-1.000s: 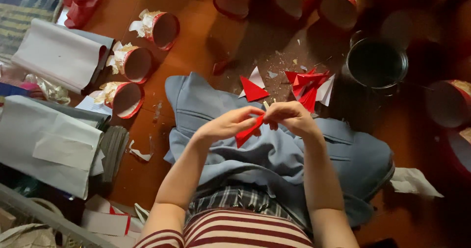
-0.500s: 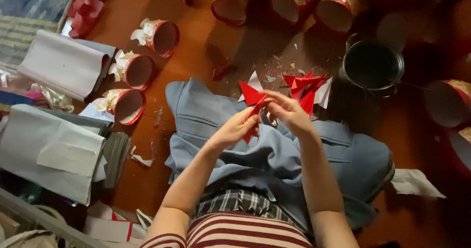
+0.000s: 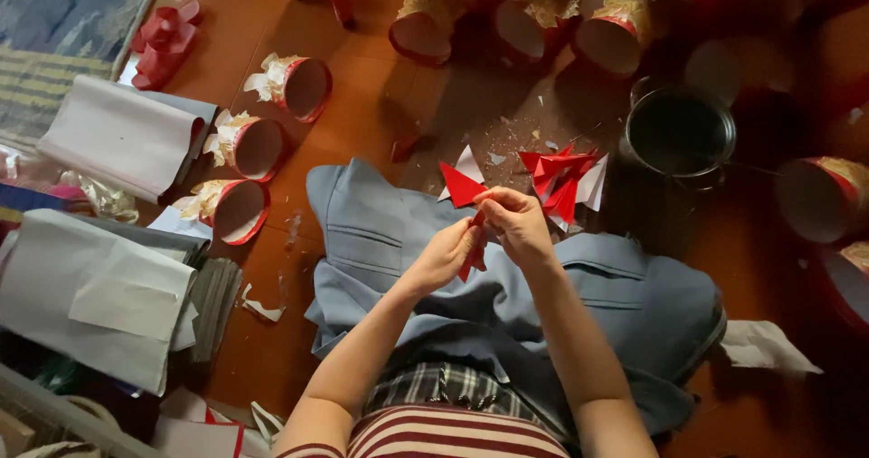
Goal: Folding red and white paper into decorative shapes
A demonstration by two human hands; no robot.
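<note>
Raised slightly, both hands (image 3: 484, 241) pinch red paper (image 3: 463, 195) above brown floor (image 3: 362, 132) (scrap-littered).

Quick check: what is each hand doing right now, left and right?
Left hand: closed, pinching the lower part of the red folded paper piece.
Right hand: closed, pinching the same red piece near its top.

Matt red paper piece (image 3: 472, 233), dull metal pot (image 3: 681, 134), soft blue cloth (image 3: 389, 241), glossy wooden floor (image 3: 362, 132)
</note>
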